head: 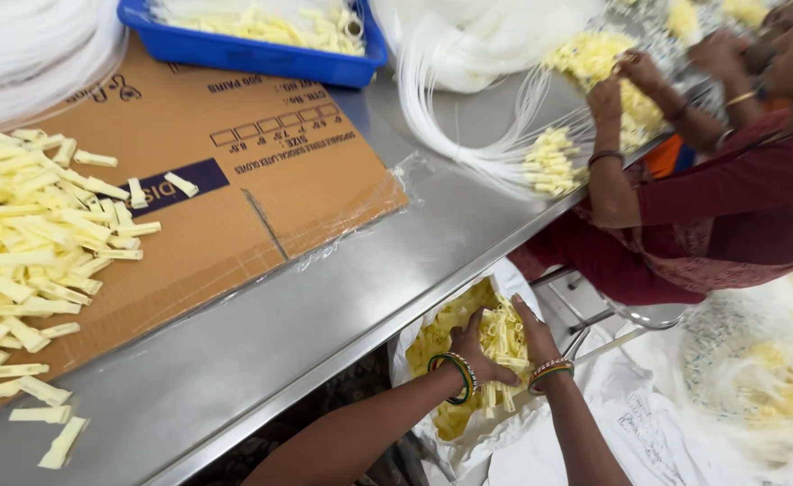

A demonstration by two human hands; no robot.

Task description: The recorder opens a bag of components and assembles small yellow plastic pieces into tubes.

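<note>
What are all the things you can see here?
Clips: many, pale yellow, heaped on the cardboard at left.
Cardboard: one, brown, flat on the table.
Table: one, steel, across the middle.
Tray: one, blue, top of table, holding yellow pieces.
Tubing: bundles, clear white, top of table.
Bag: one, white, below the table edge, full of yellow clips.
Co-worker: one, dark red sleeve, right, hands on tubing with yellow ends.
Sacks: white, bottom right, some yellow pieces inside.
Left hand: banded wrist, in the bag, gripping a bunch of clips.
Right hand: banded wrist, gripping the same bunch.
</note>
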